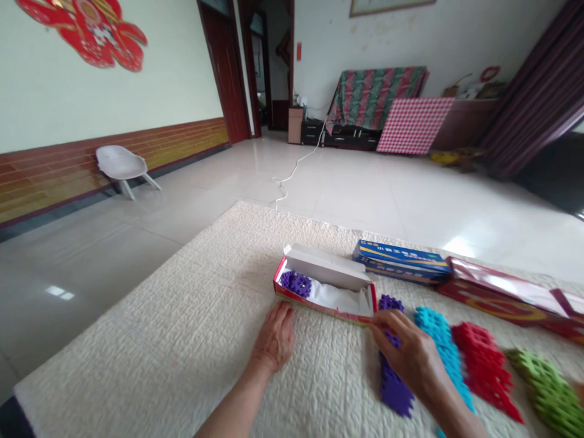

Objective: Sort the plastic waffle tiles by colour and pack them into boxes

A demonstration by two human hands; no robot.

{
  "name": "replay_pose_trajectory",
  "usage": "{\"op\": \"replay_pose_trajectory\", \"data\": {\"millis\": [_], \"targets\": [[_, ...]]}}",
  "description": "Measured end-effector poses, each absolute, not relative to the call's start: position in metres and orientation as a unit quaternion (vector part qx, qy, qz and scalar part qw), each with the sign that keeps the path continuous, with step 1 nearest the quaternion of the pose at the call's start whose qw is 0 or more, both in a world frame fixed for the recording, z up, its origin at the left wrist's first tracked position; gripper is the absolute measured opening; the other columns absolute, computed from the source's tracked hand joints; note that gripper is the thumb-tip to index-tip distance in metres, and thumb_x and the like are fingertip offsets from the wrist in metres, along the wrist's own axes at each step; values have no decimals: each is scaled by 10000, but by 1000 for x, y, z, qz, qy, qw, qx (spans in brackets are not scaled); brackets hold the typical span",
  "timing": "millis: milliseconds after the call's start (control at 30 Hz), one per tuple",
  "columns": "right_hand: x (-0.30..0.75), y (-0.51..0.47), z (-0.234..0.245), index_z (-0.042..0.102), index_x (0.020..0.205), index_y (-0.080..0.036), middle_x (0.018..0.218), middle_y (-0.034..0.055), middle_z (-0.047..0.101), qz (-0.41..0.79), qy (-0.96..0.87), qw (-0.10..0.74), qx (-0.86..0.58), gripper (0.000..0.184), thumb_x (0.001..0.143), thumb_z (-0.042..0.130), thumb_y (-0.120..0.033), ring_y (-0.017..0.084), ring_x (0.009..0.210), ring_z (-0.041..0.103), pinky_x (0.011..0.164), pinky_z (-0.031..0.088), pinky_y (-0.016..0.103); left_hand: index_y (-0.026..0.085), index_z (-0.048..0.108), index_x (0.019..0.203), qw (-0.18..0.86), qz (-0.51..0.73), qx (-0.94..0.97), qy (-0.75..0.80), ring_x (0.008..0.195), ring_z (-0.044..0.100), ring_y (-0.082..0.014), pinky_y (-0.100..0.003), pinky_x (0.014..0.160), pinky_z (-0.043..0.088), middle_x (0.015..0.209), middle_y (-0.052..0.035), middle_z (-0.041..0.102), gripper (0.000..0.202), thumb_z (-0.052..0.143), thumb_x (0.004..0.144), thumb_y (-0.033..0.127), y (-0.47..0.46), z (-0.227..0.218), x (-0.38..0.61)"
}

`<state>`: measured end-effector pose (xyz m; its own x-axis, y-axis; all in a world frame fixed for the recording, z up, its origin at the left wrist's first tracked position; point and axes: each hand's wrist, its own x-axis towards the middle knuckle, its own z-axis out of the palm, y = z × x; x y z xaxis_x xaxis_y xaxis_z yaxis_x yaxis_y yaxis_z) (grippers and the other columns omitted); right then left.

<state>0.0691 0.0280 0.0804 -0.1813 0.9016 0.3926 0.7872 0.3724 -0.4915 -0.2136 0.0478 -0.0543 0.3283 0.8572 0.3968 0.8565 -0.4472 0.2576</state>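
Observation:
An open long cardboard box (335,311) with a red edge and white lining lies on the beige cover. Inside, at its left end, are purple snowflake-shaped plastic pieces (300,285). My left hand (276,337) rests flat at the box's front left corner, fingers stretched and holding nothing. At the front right corner, my right hand (404,344) has thumb and fingertips closed on the box edge. Beneath that hand runs a row of purple pieces (396,389), partly hidden by it. Just right of it lies a row of light blue pieces (440,334).
Red pieces (486,359) and green pieces (550,389) lie farther right on the textured cover (182,328). Behind them are a closed blue box (401,261) and a dark red box (506,295). A white chair (122,164) stands by the left wall.

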Motion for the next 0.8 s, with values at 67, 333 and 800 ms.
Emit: {"op": "replay_pose_trajectory", "data": {"millis": [67, 333, 800], "targets": [[84, -5, 66, 587, 825, -228, 818, 14, 634, 58, -752, 327, -570, 134, 902, 511, -308, 129, 685, 632, 632, 497, 231, 161, 550, 1233, 6, 246, 813, 528, 1211, 514, -275, -475, 1034, 457, 1282, -113, 564, 425, 461, 825, 82, 48, -52, -213], [97, -103, -3, 581, 988, -236, 887, 23, 634, 25, -702, 309, -641, 126, 911, 519, -313, 104, 611, 629, 545, 528, 197, 134, 568, 1208, -7, 259, 817, 516, 1197, 524, -274, -446, 1016, 470, 1263, -130, 579, 382, 444, 849, 86, 49, -54, -215], [85, -89, -22, 444, 1264, -223, 1178, 123, 484, -7, -658, 259, -707, 392, 878, 468, -283, 254, 1018, 593, 810, 572, 397, 129, 578, 1208, -17, 267, 817, 510, 1190, 534, -271, -444, 1013, 475, 1268, -137, 576, 371, 434, 866, 102, 51, -61, -218]]}}
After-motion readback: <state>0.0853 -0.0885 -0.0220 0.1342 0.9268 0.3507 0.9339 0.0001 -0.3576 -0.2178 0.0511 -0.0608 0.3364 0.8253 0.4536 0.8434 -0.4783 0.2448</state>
